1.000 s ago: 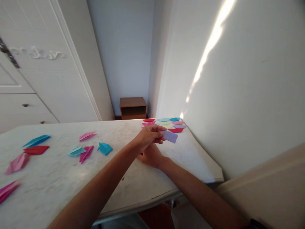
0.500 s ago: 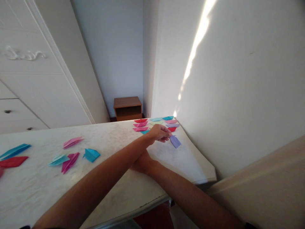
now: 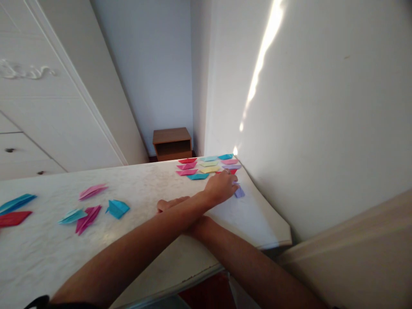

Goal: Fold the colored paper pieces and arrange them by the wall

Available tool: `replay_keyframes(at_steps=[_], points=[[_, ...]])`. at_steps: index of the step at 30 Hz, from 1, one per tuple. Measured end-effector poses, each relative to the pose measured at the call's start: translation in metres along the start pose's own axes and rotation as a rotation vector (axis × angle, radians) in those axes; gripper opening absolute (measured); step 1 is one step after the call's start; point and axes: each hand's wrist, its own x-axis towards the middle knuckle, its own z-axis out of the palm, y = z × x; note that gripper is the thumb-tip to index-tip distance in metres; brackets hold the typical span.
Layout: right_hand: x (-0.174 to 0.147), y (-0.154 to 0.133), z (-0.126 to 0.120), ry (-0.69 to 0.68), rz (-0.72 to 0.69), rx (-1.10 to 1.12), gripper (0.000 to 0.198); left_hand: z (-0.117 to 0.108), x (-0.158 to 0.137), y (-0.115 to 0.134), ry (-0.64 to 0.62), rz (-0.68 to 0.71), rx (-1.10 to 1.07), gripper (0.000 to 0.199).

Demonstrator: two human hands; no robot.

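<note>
Item: lilac folded paper piece [image 3: 239, 192], lying flat on the white worktop [image 3: 154, 193] near the far right corner, just beside the wall [image 3: 322, 128]. The left hand [image 3: 221, 187] is crossing over the right forearm and pressing down on this piece; its fingers are lying together on the paper, a press more than a pinch grip, and whether the piece is actually pinched cannot be told.

Item: right hand [image 3: 169, 204], resting on the worktop beneath the left forearm. Only the fingertips are showing, lying flat with nothing visible under them; the rest is hidden.

Item: rows of folded paper units [image 3: 206, 166], red, pink, teal, yellow and lilac, sitting side by side just beyond the left hand. The lilac piece is sitting just nearer than them, close to the red one.

Item: loose folded shapes [image 3: 93, 208], pink, magenta and blue, lying well apart to the left.

Handling note, as a judgement: the piece is probably being set at the near end of the rows. Doing this well calls for pressing it flat, keeping its long edge parallel to its neighbours, leaving a gap matching theirs, and lifting the fingers straight up so nothing is dragged askew.
</note>
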Motion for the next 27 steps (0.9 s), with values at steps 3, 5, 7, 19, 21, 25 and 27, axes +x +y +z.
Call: replay_keyframes(at_steps=[3,5,7,19,21,25,27], points=[[-0.001,0.0,0.0,0.04,-0.095,-0.082,0.03,0.001,-0.016,0.01,-0.076,0.136,0.087,0.032],[-0.001,-0.001,0.002,0.08,-0.106,-0.142,0.029,0.005,-0.022,0.014,-0.104,0.198,0.12,0.035],[-0.001,-0.002,0.003,0.103,-0.091,-0.171,0.028,0.01,-0.023,0.016,-0.127,0.215,0.131,0.037],[-0.001,-0.001,0.002,0.086,-0.062,-0.175,0.028,0.023,0.0,0.017,-0.17,0.275,0.091,0.041],[-0.002,-0.002,0.002,0.085,-0.052,-0.172,0.028,0.023,0.002,0.017,-0.166,0.27,0.093,0.041],[-0.004,-0.003,0.002,0.092,-0.023,-0.174,0.025,0.022,0.003,0.018,-0.153,0.274,0.094,0.041],[-0.004,-0.003,0.003,0.098,-0.023,-0.182,0.023,0.022,0.001,0.019,-0.142,0.279,0.094,0.041]])
